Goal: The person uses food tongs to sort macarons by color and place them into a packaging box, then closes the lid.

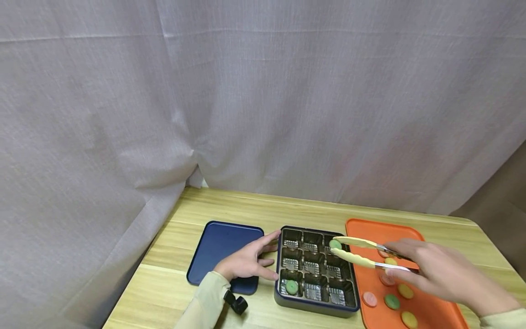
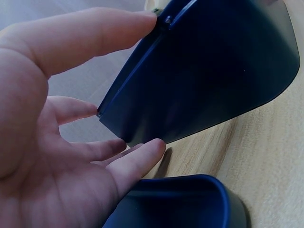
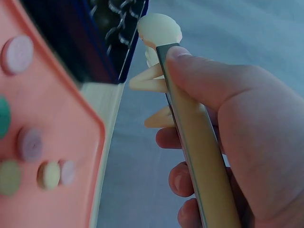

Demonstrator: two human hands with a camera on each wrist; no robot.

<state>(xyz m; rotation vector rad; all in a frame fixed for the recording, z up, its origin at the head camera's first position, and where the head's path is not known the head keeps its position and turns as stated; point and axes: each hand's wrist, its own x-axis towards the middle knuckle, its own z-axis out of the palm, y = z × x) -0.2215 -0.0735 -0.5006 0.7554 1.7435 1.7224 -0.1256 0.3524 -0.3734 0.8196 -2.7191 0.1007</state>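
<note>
My left hand (image 1: 248, 260) touches the left side of a dark blue box (image 1: 316, 307), fingers spread and fairly straight along its wall (image 2: 213, 85). The box holds a black insert with nine compartments in three rows. One green disc (image 1: 291, 287) lies in the front-left compartment. With my right hand (image 1: 437, 265) I grip a pair of tongs (image 1: 355, 259) with pale yellow tips; the handle (image 3: 199, 142) runs under my thumb. Between the tips, over the back-right compartment, is another green disc (image 1: 335, 244); whether it touches the insert I cannot tell.
An orange tray (image 1: 382, 226) right of the box carries several discs: pink (image 1: 370, 299), green (image 1: 391, 301) and yellow (image 1: 408, 319). Left of the box lies a flat blue lid (image 1: 226, 244), partly under my left forearm. A grey curtain (image 1: 263, 114) hangs behind the wooden table (image 1: 164, 274).
</note>
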